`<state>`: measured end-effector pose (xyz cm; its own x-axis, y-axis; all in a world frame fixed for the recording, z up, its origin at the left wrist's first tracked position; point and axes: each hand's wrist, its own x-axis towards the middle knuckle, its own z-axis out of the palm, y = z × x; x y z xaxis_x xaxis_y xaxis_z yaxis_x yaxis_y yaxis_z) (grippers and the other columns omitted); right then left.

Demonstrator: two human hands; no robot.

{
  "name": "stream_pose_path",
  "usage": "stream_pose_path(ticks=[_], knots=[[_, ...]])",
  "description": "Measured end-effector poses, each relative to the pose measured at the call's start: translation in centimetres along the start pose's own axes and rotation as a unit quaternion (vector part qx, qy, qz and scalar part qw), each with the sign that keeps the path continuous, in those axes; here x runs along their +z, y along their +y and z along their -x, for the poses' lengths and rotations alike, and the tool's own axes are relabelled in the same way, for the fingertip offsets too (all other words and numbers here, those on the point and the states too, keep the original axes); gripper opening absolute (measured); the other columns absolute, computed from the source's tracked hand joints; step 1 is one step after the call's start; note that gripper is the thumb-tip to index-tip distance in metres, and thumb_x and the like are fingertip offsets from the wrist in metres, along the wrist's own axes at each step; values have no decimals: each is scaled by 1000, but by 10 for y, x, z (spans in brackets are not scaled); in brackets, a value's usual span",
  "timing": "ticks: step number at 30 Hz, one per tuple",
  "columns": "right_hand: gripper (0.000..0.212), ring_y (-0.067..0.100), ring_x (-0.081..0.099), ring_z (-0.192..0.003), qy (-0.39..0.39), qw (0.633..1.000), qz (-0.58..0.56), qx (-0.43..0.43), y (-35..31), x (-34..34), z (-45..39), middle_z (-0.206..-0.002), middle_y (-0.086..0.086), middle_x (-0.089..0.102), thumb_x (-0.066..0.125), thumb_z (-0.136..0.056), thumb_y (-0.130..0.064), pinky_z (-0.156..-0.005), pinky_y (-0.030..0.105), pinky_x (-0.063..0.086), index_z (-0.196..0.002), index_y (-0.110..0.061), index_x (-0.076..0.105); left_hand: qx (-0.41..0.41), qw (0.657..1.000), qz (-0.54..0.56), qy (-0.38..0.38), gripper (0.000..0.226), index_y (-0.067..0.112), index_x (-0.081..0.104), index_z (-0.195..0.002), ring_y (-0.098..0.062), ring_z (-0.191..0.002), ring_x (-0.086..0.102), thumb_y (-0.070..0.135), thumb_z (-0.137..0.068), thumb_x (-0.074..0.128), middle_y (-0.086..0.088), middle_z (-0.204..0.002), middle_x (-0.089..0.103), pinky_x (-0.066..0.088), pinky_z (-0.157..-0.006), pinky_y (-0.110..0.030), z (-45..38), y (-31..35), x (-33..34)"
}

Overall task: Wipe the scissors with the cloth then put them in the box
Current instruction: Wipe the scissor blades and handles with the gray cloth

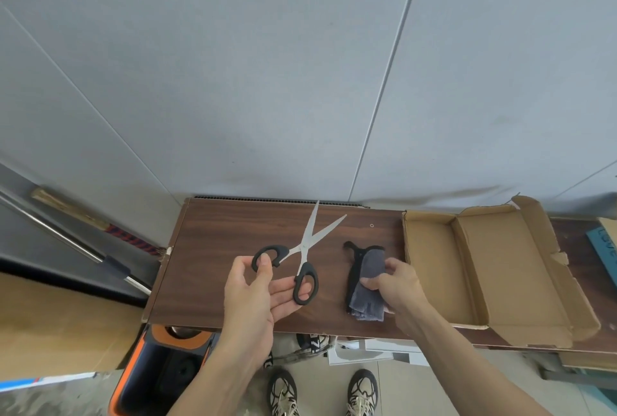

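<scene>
Item one: black-handled steel scissors (302, 257), blades spread apart and pointing away; we are holding them in our left hand (257, 295), thumb through one loop and fingers under the other, above the dark wood-grain board (213, 282). Item two: folded grey cloth (369, 282); we are pinching it in our right hand (399, 285). Item three: open brown cardboard box (494, 268), lying just right of the cloth.

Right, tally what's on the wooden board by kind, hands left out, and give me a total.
Scissors: 1
Cloth: 1
Cardboard box: 1
Total: 3
</scene>
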<state>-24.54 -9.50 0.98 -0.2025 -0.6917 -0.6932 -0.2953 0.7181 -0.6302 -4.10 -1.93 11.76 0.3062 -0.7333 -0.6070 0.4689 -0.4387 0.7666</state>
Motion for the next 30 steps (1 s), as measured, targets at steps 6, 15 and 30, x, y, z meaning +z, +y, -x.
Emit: stream_pose_path(ticks=[6,15,30], knots=[[33,28,71,-90,30,954,-153,-256,-69,-57,39,-93,8,74,71,-74,8,-88,48,56,-102,-8,63,-26,985,-142,-95,17,7,46,-104,-43,-69,70,25,-102,47,-37,-79,70,60,-68,-48,-10,12,-10],[15,21,61,-76,-135,783,292,-532,-140,-45,95,-79,2,68,67,-77,-2,-70,40,49,-87,-12,61,-35,953,-224,-203,29,2,46,-115,-40,-69,71,28,-101,48,-36,-82,71,60,-66,-45,-7,33,2],[29,8,56,-110,-258,699,464,-479,-148,-55,99,-124,-13,62,68,-86,-45,-97,29,42,-104,-22,65,78,944,-276,-163,13,14,48,-95,-44,-66,72,25,-100,49,-27,-71,73,61,-65,-49,-2,50,6]])
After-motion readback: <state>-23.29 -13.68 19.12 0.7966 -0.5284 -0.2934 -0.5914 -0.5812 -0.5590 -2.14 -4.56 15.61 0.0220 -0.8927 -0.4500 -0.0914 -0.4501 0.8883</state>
